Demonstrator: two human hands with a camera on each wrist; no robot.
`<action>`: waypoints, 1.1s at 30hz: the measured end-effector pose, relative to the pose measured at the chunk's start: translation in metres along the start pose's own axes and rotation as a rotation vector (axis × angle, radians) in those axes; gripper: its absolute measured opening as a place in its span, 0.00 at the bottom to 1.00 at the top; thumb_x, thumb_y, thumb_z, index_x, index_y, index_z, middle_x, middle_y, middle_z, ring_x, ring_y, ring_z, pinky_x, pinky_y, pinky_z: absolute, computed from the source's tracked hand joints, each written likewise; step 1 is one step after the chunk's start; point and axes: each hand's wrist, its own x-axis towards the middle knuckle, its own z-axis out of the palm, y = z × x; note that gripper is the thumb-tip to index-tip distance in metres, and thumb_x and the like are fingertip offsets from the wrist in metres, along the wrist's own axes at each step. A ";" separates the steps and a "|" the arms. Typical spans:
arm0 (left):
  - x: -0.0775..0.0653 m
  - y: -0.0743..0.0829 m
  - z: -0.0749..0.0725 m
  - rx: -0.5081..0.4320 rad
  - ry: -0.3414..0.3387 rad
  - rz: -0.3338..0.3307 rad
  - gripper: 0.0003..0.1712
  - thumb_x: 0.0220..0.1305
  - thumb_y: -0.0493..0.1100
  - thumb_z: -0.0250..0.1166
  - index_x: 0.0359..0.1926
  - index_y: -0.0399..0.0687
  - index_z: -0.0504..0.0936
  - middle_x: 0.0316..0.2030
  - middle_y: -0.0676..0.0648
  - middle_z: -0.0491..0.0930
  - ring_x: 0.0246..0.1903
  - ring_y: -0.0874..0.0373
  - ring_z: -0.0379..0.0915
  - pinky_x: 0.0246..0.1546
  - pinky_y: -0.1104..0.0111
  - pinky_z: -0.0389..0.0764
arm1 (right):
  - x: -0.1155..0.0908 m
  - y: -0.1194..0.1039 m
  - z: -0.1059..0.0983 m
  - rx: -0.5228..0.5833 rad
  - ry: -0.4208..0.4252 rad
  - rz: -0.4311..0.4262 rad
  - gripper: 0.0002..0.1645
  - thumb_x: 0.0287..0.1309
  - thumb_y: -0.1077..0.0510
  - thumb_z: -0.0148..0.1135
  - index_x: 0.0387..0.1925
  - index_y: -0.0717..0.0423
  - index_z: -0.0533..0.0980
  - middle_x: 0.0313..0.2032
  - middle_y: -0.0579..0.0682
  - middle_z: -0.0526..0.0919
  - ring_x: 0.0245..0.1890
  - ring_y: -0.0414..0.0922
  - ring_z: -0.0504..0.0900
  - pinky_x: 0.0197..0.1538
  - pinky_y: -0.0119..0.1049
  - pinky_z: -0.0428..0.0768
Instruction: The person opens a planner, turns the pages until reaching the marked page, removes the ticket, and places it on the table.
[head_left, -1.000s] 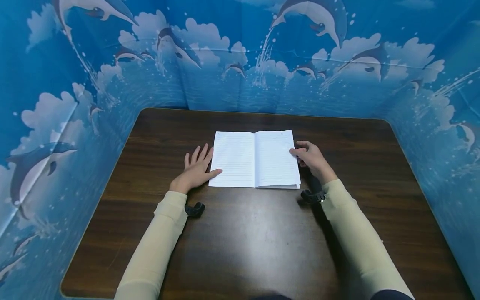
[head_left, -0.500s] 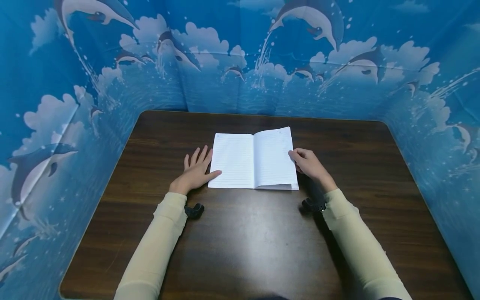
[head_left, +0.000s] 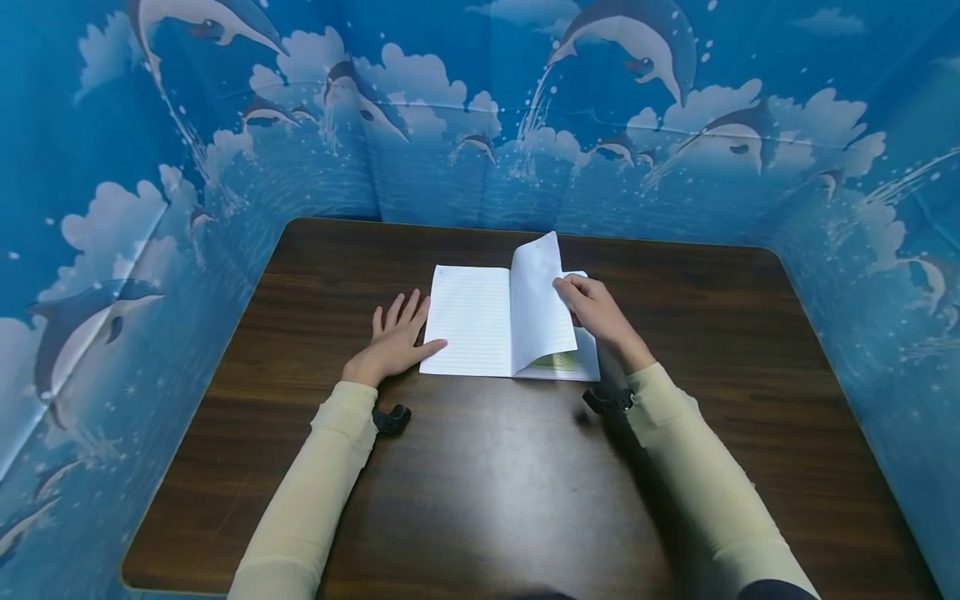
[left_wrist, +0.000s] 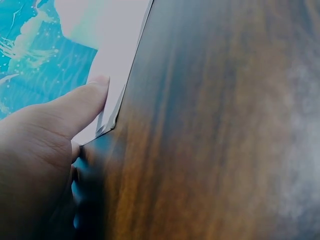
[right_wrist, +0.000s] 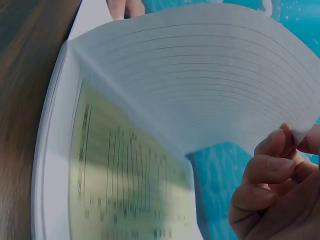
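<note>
An open notebook (head_left: pixel 471 325) with lined white pages lies on the dark wooden table. My left hand (head_left: pixel 390 343) is spread flat at its left side, the thumb (left_wrist: pixel 82 107) resting on the page's lower left edge. With thumb and fingers my right hand (head_left: pixel 596 312) pinches the outer edge of a page (head_left: pixel 538 300), which is lifted and curves up toward the left. Under that raised page shows a yellow-green printed sheet (right_wrist: pixel 125 175) on the right side of the notebook; its print is too blurred to read.
The wooden table (head_left: pixel 480 483) has rounded far corners. A blue curtain with dolphins (head_left: pixel 450 183) surrounds its far side and both flanks. Each wrist wears a black strap device, one on the left (head_left: pixel 392 419) and one on the right (head_left: pixel 609 400).
My right hand has moved left and lifted the page higher, bending it over toward the left and uncovering the yellow-green sheet. The left hand keeps its place.
</note>
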 end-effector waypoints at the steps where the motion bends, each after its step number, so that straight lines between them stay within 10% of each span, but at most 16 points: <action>1: 0.000 0.000 0.000 0.002 -0.001 0.002 0.56 0.75 0.71 0.51 0.85 0.51 0.33 0.85 0.45 0.24 0.83 0.41 0.16 0.76 0.36 0.18 | 0.002 -0.002 0.003 0.003 -0.005 -0.005 0.26 0.80 0.41 0.49 0.31 0.56 0.68 0.18 0.42 0.61 0.18 0.40 0.59 0.28 0.34 0.63; 17: 0.005 -0.002 -0.001 -0.017 0.002 0.019 0.56 0.74 0.72 0.51 0.85 0.53 0.34 0.85 0.45 0.25 0.83 0.41 0.16 0.76 0.36 0.18 | 0.025 -0.025 0.060 0.061 -0.112 -0.088 0.26 0.81 0.45 0.49 0.26 0.56 0.66 0.19 0.44 0.65 0.19 0.40 0.59 0.28 0.32 0.61; 33: 0.004 -0.005 0.001 0.012 0.000 -0.003 0.56 0.74 0.74 0.49 0.85 0.54 0.34 0.85 0.46 0.24 0.84 0.41 0.17 0.77 0.36 0.21 | 0.049 -0.038 0.096 -0.232 -0.139 -0.187 0.28 0.80 0.44 0.49 0.22 0.51 0.72 0.21 0.46 0.74 0.21 0.44 0.64 0.29 0.37 0.64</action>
